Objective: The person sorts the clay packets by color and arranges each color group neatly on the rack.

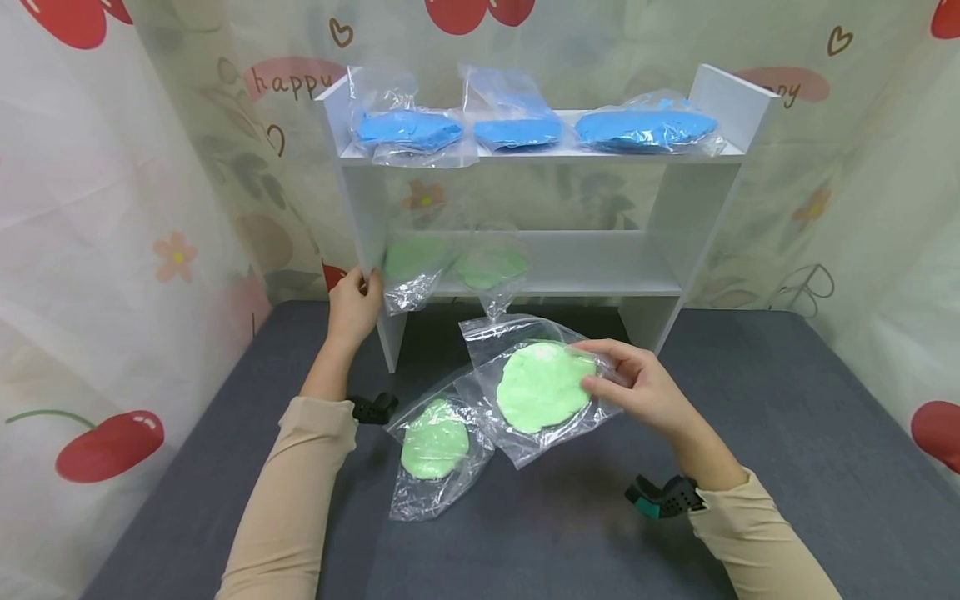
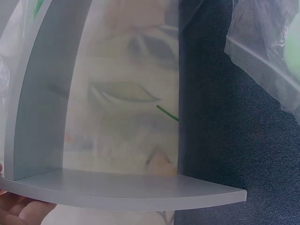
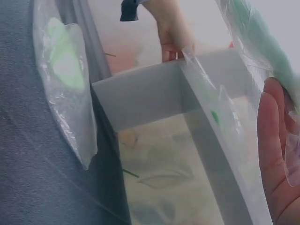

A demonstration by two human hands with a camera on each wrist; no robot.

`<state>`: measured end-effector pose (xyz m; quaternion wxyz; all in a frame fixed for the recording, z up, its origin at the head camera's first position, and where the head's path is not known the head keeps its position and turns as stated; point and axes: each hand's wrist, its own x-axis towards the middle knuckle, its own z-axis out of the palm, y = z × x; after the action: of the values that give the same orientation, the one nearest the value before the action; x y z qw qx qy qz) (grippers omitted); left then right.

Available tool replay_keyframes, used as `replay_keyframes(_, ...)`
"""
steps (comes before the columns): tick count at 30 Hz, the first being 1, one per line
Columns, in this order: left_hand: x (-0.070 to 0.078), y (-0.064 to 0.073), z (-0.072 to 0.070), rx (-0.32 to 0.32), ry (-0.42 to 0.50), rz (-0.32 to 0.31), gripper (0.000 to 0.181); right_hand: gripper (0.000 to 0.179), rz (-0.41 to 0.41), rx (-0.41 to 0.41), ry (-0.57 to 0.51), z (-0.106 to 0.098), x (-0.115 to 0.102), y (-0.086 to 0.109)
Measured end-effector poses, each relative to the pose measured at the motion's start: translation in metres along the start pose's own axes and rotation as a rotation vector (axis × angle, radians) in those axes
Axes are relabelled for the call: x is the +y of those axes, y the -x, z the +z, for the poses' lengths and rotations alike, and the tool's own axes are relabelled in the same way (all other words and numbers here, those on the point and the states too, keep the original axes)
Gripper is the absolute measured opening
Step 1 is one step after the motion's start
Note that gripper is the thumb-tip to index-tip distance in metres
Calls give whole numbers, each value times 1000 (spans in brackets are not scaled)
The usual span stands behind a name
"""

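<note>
My left hand [image 1: 352, 308] grips the left side panel of a white two-tier shelf [image 1: 705, 200]; its fingertips [image 2: 28, 211] lie against the panel's outer face in the left wrist view. With my right hand [image 1: 637, 379] I pinch the right edge of a clear zip bag holding a flat, round light-green slab [image 1: 542, 387], raised in front of the shelf. Another clear bag with a green slab [image 1: 435, 442] lies on the table to its lower left, partly overlapped by the held bag. Two more bags of green slabs [image 1: 491, 267] sit at the left of the middle tier.
Three clear bags with blue contents [image 1: 637, 129] lie along the top tier. The shelf stands on a dark grey table [image 1: 750, 400], near its back edge. Patterned curtains [image 1: 135, 250] enclose the back and sides. Both wrists carry black bands [image 1: 667, 497].
</note>
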<state>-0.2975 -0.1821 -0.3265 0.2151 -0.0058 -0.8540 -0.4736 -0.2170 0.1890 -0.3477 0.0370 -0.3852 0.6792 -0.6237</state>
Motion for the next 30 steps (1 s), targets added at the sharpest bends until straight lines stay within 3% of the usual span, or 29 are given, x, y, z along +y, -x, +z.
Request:
replay_keyframes(15, 0, 0, 0, 7, -4, 7, 30, 46, -49, 176, -42, -5, -9, -9)
replay_keyframes(24, 0, 1, 0, 16, -14, 11, 28, 40, -16, 321, -64, -8, -11, -16)
replay_keyframes(30, 0, 1, 0, 14, -14, 12, 28, 37, -44, 372, -81, -11, -10, -21)
